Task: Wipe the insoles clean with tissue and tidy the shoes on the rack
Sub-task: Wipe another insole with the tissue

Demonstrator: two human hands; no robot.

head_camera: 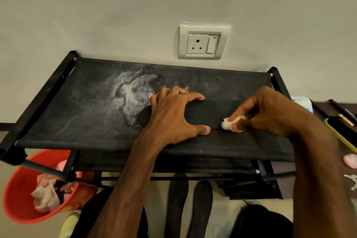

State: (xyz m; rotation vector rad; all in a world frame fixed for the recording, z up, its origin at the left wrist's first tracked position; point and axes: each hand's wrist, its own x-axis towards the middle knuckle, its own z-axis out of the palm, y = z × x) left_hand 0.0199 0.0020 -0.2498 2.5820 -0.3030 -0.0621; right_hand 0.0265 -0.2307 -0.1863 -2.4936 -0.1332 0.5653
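Observation:
A black insole (204, 115) lies flat on the dusty black fabric top of the shoe rack (81, 106). My left hand (173, 116) presses down across its middle, fingers spread over the far edge and thumb at the near edge. My right hand (260, 112) pinches a small crumpled white tissue (228, 124) against the insole's right end. Two more dark insoles (188, 205) lie on the floor under the rack.
An orange bucket (21, 189) with used tissues stands at the lower left. A side table on the right holds a yellow-backed brush (342, 131), a pink tissue (350, 160) and a tissue pack (304, 103). A wall socket (202, 43) sits above the rack.

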